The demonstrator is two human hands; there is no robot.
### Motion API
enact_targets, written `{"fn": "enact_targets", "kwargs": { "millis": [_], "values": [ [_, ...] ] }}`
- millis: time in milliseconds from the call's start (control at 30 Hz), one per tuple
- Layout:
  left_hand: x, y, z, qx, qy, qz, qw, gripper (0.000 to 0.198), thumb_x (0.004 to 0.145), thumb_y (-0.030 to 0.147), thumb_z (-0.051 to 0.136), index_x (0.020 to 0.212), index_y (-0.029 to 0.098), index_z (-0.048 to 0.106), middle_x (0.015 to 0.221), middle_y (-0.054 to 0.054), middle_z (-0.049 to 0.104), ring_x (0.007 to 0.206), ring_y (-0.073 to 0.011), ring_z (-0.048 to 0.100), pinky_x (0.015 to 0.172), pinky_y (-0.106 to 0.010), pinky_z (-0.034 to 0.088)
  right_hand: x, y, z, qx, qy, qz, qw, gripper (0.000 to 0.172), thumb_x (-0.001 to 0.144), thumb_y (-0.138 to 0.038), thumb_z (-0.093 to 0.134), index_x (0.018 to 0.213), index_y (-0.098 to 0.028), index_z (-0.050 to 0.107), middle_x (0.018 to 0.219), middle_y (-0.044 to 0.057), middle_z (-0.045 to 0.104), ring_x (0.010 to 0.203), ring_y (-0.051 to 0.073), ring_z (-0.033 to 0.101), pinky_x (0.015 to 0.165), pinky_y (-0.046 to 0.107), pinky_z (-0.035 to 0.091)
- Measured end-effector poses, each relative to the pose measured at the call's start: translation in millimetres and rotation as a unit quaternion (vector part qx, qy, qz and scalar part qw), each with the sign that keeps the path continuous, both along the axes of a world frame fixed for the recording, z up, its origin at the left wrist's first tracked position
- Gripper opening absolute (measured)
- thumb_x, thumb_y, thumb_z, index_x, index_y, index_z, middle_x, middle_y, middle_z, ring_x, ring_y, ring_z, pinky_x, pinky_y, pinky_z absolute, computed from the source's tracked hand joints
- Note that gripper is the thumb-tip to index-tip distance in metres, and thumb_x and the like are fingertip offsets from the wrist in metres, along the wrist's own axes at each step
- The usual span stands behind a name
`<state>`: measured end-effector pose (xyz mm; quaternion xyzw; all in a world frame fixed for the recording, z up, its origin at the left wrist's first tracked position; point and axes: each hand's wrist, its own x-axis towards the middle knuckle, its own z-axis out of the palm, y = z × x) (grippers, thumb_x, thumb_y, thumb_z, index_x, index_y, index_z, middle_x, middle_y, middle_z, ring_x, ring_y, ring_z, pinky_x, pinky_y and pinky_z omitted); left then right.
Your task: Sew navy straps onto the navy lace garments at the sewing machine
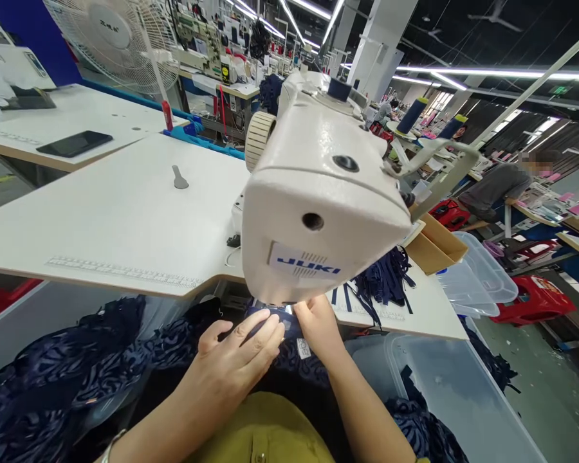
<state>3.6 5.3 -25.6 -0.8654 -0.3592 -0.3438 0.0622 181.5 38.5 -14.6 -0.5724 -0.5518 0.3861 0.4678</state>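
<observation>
A white JUKI sewing machine (328, 212) stands in front of me, its head hiding most of the needle area. Below it a piece of navy patterned fabric (289, 326) lies at the table's front edge, with a small white label (303, 348) showing. My left hand (238, 357) rests flat on this fabric, fingers stretched out and thumb apart. On the other side, my right hand (321, 329) pinches the fabric close under the machine head; its fingertips are partly hidden.
Navy straps (383, 280) are heaped on the table at right, by a cardboard box (437, 243). Patterned garments (77, 360) fill a bin at left. A clear plastic bin (444, 386) stands at right. A phone (74, 144) and a grey flat piece (179, 178) lie on the tables.
</observation>
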Motion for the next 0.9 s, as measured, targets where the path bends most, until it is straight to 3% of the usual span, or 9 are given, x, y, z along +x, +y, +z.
{"fn": "enact_targets", "kwargs": {
  "millis": [233, 500, 900],
  "values": [
    [11, 3, 13.1, 0.006, -0.015, 0.047, 0.999, 0.028, 0.096, 0.033, 0.048, 0.122, 0.027, 0.057, 0.111, 0.004, 0.071, 0.106, -0.0176, 0.061, 0.093, -0.036, 0.028, 0, 19, 1.6, 0.058, -0.112, -0.010, 0.992, 0.016, 0.081, -0.018, 0.049, 0.078, -0.018, 0.065, 0.062, 0.000, 0.060, 0.070, 0.018, 0.058, 0.073, 0.030, 0.048],
    [10, 5, 13.6, 0.026, -0.014, 0.036, 0.999, 0.025, 0.098, 0.031, 0.040, 0.107, 0.027, 0.064, 0.113, 0.002, 0.071, 0.100, -0.0184, 0.062, 0.083, -0.039, 0.030, 2, 25, -9.9, 0.099, -0.119, 0.017, 0.988, 0.020, 0.082, -0.020, 0.048, 0.079, -0.021, 0.067, 0.066, 0.002, 0.063, 0.068, 0.019, 0.058, 0.068, 0.030, 0.048],
    [13, 5, 11.6, 0.021, -0.040, 0.047, 0.998, 0.027, 0.096, 0.027, 0.046, 0.119, 0.024, 0.059, 0.108, 0.001, 0.072, 0.102, -0.0195, 0.062, 0.084, -0.037, 0.031, 2, 23, -10.4, 0.119, -0.129, 0.026, 0.984, 0.021, 0.083, -0.017, 0.045, 0.084, -0.021, 0.066, 0.083, 0.005, 0.068, 0.078, 0.020, 0.061, 0.073, 0.031, 0.049]
  ]
}}
